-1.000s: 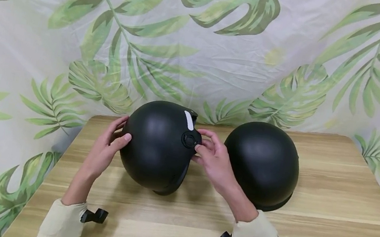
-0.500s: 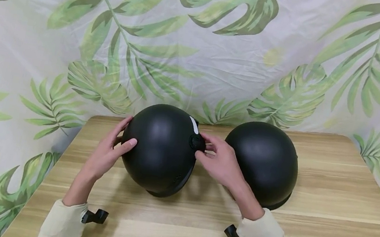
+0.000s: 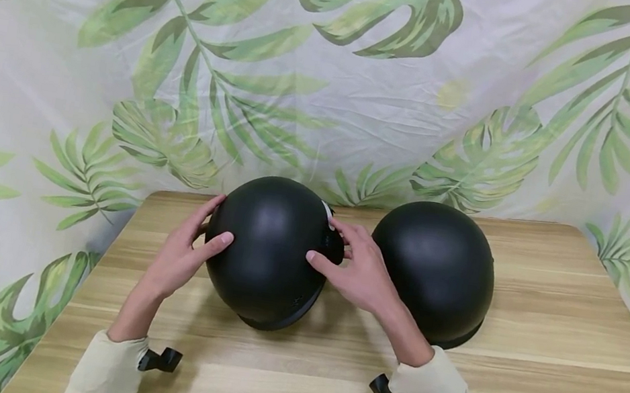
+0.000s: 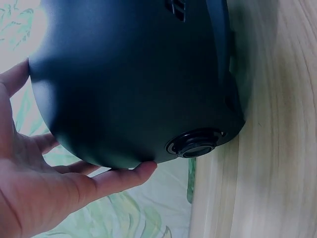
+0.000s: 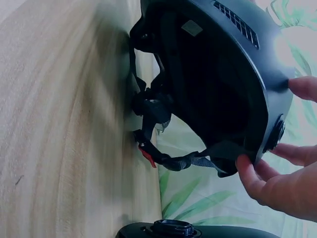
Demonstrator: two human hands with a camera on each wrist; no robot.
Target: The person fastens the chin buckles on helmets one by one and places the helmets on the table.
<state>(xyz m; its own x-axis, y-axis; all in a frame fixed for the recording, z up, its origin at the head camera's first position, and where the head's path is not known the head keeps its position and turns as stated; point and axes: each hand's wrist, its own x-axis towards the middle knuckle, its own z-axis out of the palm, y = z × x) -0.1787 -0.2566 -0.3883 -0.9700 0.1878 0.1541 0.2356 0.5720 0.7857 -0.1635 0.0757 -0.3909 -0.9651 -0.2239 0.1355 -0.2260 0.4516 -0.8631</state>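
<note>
A matte black helmet [image 3: 266,257] is held over the wooden table between both hands. On its left side, my left hand [image 3: 177,261] grips the shell, thumb in front and fingers round the back. My right hand [image 3: 361,271] grips the right edge, thumb on the shell, fingers partly hidden behind. A round side disc [image 4: 195,144] shows low on the shell in the left wrist view. From the right wrist, the dark hollow inside [image 5: 213,74] is visible, with a chin strap [image 5: 176,161] and its red tab [image 5: 147,155] hanging near the tabletop.
A second black helmet [image 3: 432,272] stands on the wooden table [image 3: 566,315] just right of the first, close behind my right forearm. A leaf-printed cloth [image 3: 367,95] hangs behind the table's far edge. Black camera mounts [image 3: 161,359] stick out from both wrists.
The first helmet has turned, so its white stripe and side disc have swung right and mostly out of sight. My right thumb has shifted from beside the disc onto the shell.
</note>
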